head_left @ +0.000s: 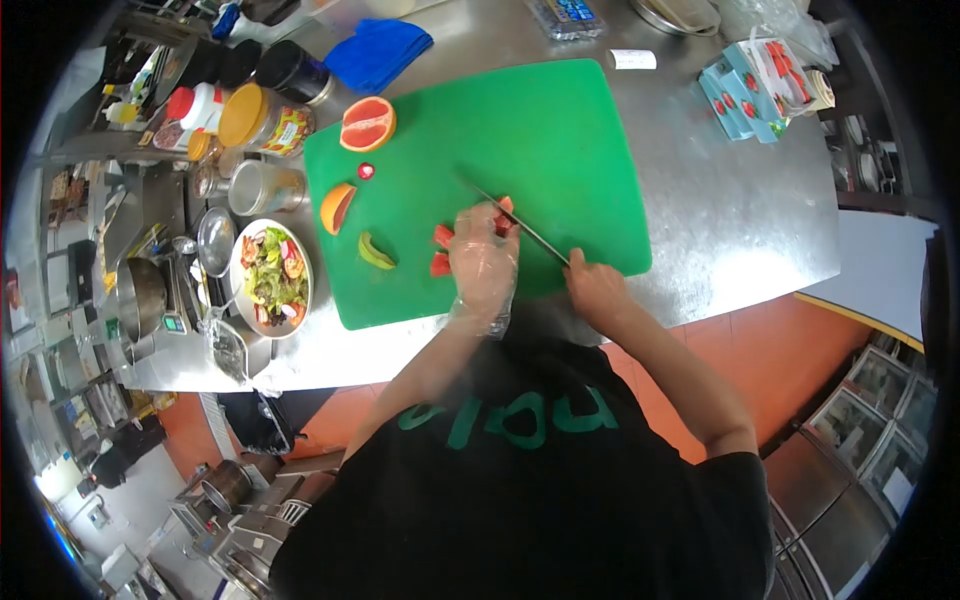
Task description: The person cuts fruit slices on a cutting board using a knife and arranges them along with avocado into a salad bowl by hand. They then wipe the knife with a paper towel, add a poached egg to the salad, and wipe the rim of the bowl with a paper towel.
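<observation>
My left hand [484,268], in a clear plastic glove, rests with curled fingers on red fruit chunks [441,264], which look like watermelon, near the board's front edge. Some chunks lie beside the fingers; those beneath are partly hidden. My right hand [597,293], bare, is closed around the handle of a kitchen knife [535,236]. Its blade slants up and left past my left fingertips, against the fruit. On the green cutting board [530,120] also lie a grapefruit half [368,124], an orange wedge [338,208], a small radish piece [366,171] and a green avocado-like slice [375,251].
Left of the board stands a white bowl [309,275] of salad, with jars [267,120] behind it. A blue cloth [378,54] lies at the back. Strawberry-print cartons [745,92] and a paper slip [633,60] sit on the steel counter [740,200] at right.
</observation>
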A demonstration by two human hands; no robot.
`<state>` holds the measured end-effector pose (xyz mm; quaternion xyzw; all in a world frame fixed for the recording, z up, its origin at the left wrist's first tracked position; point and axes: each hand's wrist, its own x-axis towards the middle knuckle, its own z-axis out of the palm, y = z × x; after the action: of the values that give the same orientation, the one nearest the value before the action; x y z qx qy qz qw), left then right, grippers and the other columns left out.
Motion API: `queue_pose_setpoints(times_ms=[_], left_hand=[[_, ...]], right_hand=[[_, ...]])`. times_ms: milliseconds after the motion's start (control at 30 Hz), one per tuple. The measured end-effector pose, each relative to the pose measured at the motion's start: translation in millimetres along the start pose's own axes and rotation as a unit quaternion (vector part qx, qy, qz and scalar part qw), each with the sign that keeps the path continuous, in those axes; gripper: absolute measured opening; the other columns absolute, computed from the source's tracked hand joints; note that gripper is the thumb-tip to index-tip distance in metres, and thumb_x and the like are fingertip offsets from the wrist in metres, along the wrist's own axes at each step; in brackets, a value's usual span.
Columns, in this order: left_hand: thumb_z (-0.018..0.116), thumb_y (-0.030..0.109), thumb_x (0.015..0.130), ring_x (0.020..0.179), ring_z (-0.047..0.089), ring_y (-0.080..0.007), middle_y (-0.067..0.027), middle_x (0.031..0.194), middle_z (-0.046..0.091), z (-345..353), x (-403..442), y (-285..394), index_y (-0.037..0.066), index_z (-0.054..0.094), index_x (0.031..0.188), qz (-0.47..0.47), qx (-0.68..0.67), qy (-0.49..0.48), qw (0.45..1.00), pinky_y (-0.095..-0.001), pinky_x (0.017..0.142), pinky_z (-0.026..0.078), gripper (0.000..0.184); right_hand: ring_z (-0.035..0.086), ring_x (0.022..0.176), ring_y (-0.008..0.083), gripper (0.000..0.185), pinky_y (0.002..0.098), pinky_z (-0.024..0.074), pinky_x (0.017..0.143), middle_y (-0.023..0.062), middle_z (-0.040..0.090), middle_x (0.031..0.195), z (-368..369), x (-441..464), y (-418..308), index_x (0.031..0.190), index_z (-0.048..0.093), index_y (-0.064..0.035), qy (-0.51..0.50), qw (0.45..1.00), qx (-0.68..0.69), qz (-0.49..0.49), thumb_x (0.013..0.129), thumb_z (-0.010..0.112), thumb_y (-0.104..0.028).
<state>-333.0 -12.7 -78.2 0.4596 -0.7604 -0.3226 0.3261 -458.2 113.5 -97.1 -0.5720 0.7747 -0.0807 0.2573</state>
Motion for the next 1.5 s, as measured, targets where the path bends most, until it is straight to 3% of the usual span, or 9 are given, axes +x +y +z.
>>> queue_pose_setpoints(times_ms=[133, 267, 333, 367, 500, 733, 1033, 1100, 1500], left_hand=[[0.063, -0.001, 0.069, 0.076, 0.056, -0.0323, -0.0143, 0.082, 0.054, -12.7, -4.6, -0.6, 0.005, 0.054, 0.094, 0.125, 0.041, 0.039, 0.991, -0.0406, 0.063, 0.047, 0.027], [0.062, -0.001, 0.069, 0.073, 0.056, -0.0303, -0.0109, 0.079, 0.055, -48.2, -10.6, 7.1, 0.008, 0.054, 0.093, 0.040, 0.107, 0.117, 0.987, -0.0393, 0.064, 0.047, 0.027], [0.064, -0.001, 0.069, 0.069, 0.058, -0.0273, -0.0103, 0.078, 0.055, -83.2, -9.6, -5.6, 0.009, 0.054, 0.093, 0.004, -0.005, 0.151, 0.989, -0.0370, 0.064, 0.048, 0.027], [0.066, -0.001, 0.069, 0.064, 0.058, -0.0235, -0.0098, 0.078, 0.056, -120.3, -0.1, -5.9, 0.009, 0.055, 0.091, 0.066, 0.030, 0.206, 0.976, -0.0347, 0.062, 0.048, 0.026], [0.066, 0.010, 0.071, 0.063, 0.062, -0.0277, -0.0117, 0.072, 0.060, -221.2, 19.1, -60.4, 0.008, 0.058, 0.085, -0.072, 0.191, 0.241, 0.949, -0.0364, 0.058, 0.049, 0.016], [0.068, 0.018, 0.070, 0.071, 0.064, -0.0327, -0.0160, 0.077, 0.065, -294.9, 54.2, -120.4, 0.008, 0.063, 0.083, -0.164, 0.307, 0.153, 0.925, -0.0397, 0.064, 0.050, 0.017], [0.074, 0.028, 0.066, 0.072, 0.065, -0.0313, -0.0149, 0.074, 0.066, -308.2, 103.4, -172.6, 0.006, 0.064, 0.078, -0.283, 0.241, 0.118, 0.921, -0.0379, 0.067, 0.051, 0.027], [0.072, 0.028, 0.066, 0.071, 0.064, -0.0325, -0.0165, 0.073, 0.065, -295.3, 107.0, -188.4, 0.005, 0.063, 0.075, -0.173, 0.327, 0.103, 0.923, -0.0405, 0.066, 0.050, 0.027], [0.069, 0.027, 0.077, 0.069, 0.062, -0.0309, -0.0170, 0.076, 0.063, -261.8, 89.7, -139.8, 0.002, 0.059, 0.081, -0.140, 0.243, 0.208, 0.937, -0.0390, 0.064, 0.048, 0.027]], right_hand=[[0.057, 0.061, 0.0436, 0.019, 0.0530, 0.0444, 0.056, 0.0241, 0.058, 0.063, -14.6, 1.3, -9.0, 0.093, 0.041, 0.0014, -0.030, 0.999, 0.023, 0.007, 0.091, 0.047, -0.017], [0.056, 0.063, 0.0450, 0.019, 0.0536, 0.0430, 0.057, 0.0251, 0.057, 0.064, -10.4, -11.1, -1.8, 0.094, 0.043, 0.0025, 0.025, 0.999, 0.018, -0.042, 0.091, 0.047, -0.016], [0.056, 0.063, 0.0453, 0.019, 0.0537, 0.0427, 0.057, 0.0257, 0.057, 0.065, -11.5, -12.5, -2.9, 0.093, 0.044, 0.0025, 0.017, 0.999, 0.004, -0.037, 0.090, 0.047, -0.016], [0.056, 0.064, 0.0456, 0.018, 0.0538, 0.0425, 0.058, 0.0263, 0.057, 0.066, -10.6, -11.9, -5.6, 0.092, 0.044, 0.0024, 0.008, 1.000, -0.006, -0.013, 0.090, 0.048, -0.015], [0.055, 0.066, 0.0459, 0.016, 0.0531, 0.0420, 0.058, 0.0265, 0.058, 0.070, -11.2, -14.3, -7.9, 0.091, 0.045, 0.0031, 0.027, 0.999, 0.031, -0.017, 0.090, 0.048, -0.013], [0.055, 0.066, 0.0457, 0.015, 0.0518, 0.0414, 0.058, 0.0245, 0.059, 0.072, -22.8, -20.2, -27.9, 0.089, 0.047, 0.0028, 0.021, 0.998, 0.050, 0.015, 0.088, 0.050, -0.012], [0.055, 0.062, 0.0444, 0.014, 0.0498, 0.0406, 0.054, 0.0250, 0.057, 0.066, -16.7, -25.7, -53.3, 0.087, 0.048, 0.0018, 0.019, 0.995, 0.069, 0.064, 0.087, 0.052, -0.012], [0.055, 0.061, 0.0442, 0.014, 0.0492, 0.0403, 0.052, 0.0248, 0.057, 0.064, -15.9, -24.5, -56.8, 0.086, 0.048, 0.0020, 0.026, 0.996, 0.066, 0.045, 0.087, 0.052, -0.012], [0.055, 0.061, 0.0428, 0.014, 0.0486, 0.0395, 0.053, 0.0228, 0.057, 0.065, -19.1, -31.2, -55.5, 0.091, 0.050, 0.0017, 0.072, 0.992, 0.099, 0.018, 0.087, 0.053, -0.011]])
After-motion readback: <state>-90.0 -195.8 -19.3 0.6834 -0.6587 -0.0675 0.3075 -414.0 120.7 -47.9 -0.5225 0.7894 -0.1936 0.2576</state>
